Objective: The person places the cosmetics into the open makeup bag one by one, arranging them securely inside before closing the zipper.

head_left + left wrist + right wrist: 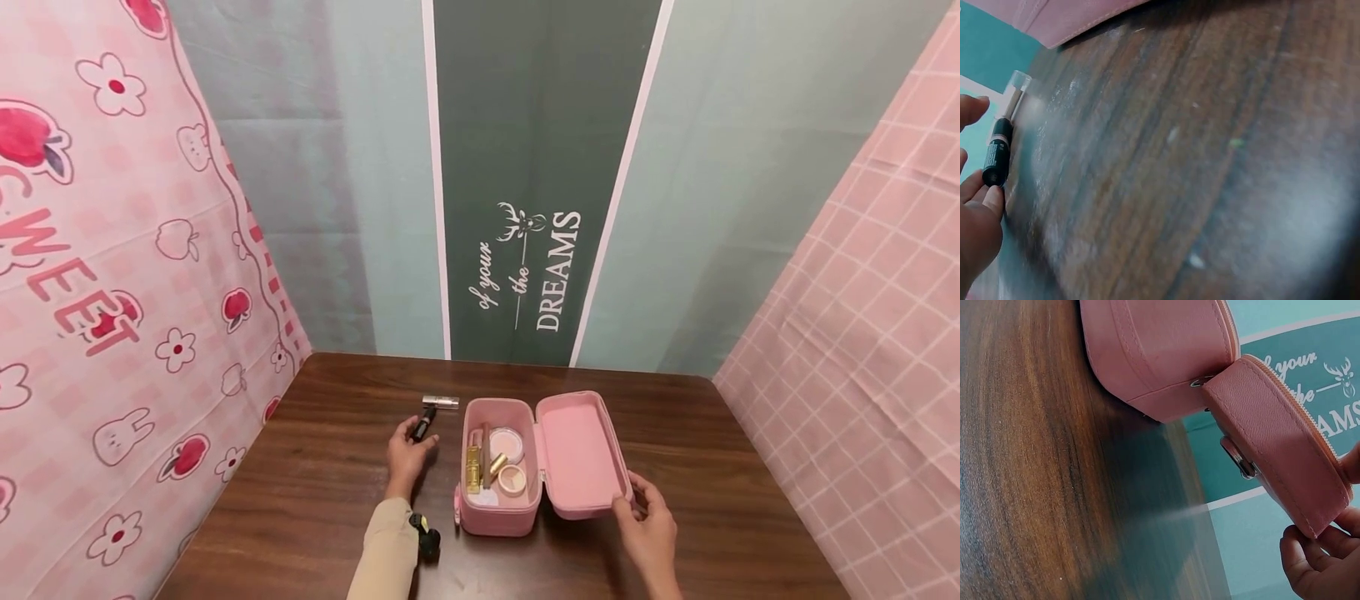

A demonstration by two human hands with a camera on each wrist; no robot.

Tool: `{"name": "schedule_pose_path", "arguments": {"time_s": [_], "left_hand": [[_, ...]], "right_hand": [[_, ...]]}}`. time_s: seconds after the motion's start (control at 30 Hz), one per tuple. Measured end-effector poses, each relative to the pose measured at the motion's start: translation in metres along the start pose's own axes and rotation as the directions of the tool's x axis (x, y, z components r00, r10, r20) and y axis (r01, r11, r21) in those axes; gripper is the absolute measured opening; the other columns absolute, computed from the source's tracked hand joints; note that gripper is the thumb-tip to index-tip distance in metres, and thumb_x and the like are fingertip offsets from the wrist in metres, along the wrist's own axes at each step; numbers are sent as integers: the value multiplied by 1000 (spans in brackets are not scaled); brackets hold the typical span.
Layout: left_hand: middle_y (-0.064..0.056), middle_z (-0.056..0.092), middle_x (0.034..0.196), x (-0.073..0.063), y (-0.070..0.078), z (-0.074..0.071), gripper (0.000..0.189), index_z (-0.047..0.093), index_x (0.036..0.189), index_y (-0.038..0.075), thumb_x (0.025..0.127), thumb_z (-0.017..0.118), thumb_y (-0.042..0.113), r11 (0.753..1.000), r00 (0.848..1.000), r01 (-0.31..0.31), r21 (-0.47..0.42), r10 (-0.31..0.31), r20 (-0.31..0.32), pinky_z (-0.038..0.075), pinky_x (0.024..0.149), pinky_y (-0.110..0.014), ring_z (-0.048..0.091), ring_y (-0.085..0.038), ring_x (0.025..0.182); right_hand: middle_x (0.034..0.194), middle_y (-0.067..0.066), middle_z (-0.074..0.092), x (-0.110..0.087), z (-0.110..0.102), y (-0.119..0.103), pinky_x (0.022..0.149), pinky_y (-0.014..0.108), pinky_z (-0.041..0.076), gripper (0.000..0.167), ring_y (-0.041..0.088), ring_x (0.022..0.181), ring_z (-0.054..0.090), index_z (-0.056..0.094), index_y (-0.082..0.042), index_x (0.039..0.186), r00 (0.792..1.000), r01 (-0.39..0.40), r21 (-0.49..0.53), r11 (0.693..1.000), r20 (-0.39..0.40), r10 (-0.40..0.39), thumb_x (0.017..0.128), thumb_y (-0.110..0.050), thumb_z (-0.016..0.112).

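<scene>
Pink case (498,523) stands on the dark wood table (300,483), well in from both side edges. Lid (581,454) folded out to the right, held off the wood; right wrist view shows a gap beneath its handle (1239,457). Right hand (651,529) pinches the lid's near right corner, thumb at rim, fingers curled under; wood extends from there to the table's right edge. Left hand (408,458) lies left of the case: fingers loosely spread, thumb apart, around the near end of a black tube (425,423); fingertip pressure cannot be told. Silver tube (441,402) lies just beyond, short of the back edge. Bare strip separates both tubes from the case wall.
</scene>
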State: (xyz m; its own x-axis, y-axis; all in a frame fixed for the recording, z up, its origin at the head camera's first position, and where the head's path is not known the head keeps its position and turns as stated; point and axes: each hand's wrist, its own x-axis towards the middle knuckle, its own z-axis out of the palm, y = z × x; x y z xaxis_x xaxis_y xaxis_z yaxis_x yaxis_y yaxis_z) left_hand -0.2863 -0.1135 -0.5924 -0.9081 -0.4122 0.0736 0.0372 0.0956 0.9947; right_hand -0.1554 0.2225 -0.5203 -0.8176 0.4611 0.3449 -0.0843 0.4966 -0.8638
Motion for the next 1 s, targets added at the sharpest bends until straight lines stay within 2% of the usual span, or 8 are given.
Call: {"name": "schedule_pose_path", "arguments": {"time_s": [0.1,0.27,0.3,0.37,0.5,0.73,0.87,1.0], "left_hand": [[-25,58,116,2,0,2,54,57,117,-7,67,77,-1,999,1000,-9,48,10,-21,39,92,-47,53,-39,109],[-22,63,106,7,-2,4,45,62,110,-5,68,77,0,979,994,-53,198,70,-84,41,87,-46,58,-35,100],[-21,64,104,7,-2,4,43,63,109,-4,68,77,0,973,992,-49,225,73,-99,41,86,-46,59,-34,99],[-18,66,101,8,-1,4,39,66,105,-1,68,76,0,965,990,-30,261,65,-127,41,86,-46,60,-33,97],[-15,68,95,10,1,3,31,69,99,3,69,76,-1,955,983,-5,296,59,-172,41,83,-46,61,-33,93],[-12,69,89,10,3,5,27,70,95,1,70,71,-7,955,984,-11,297,63,-166,44,78,-43,64,-29,85],[-13,69,88,9,0,6,32,68,98,0,68,70,-10,956,985,-17,293,67,-161,45,79,-42,65,-28,83],[-13,68,86,6,-3,7,37,66,101,-1,65,71,-10,955,985,-21,296,71,-159,44,80,-43,65,-29,81]], "right_hand": [[103,24,63,1,-2,-3,62,7,41,35,25,88,60,60,5,111,1000,3,-18,1000,27,-3,77,0,61],[103,21,64,0,-3,-5,64,9,42,35,4,85,56,61,4,112,999,-7,-26,1000,44,8,77,2,63],[103,21,64,0,-2,-5,64,9,42,35,1,85,55,61,4,112,999,-9,-26,1000,45,11,77,2,63],[103,20,64,-1,-2,-5,65,9,42,35,4,86,56,61,4,112,999,-13,-24,1000,46,14,77,2,62],[102,20,64,-1,-1,-5,65,9,42,35,12,86,58,61,4,111,999,-1,-17,1000,39,2,77,2,62],[96,20,64,-1,1,-3,61,9,43,34,11,80,58,61,6,107,998,57,4,998,-9,-57,73,1,61],[97,21,65,-1,0,-2,62,9,43,34,14,82,59,61,5,109,999,38,-20,999,10,-38,75,1,61],[99,22,65,-1,-2,-3,64,9,43,34,11,83,58,61,5,110,1000,3,-41,999,22,-2,76,2,62]]}}
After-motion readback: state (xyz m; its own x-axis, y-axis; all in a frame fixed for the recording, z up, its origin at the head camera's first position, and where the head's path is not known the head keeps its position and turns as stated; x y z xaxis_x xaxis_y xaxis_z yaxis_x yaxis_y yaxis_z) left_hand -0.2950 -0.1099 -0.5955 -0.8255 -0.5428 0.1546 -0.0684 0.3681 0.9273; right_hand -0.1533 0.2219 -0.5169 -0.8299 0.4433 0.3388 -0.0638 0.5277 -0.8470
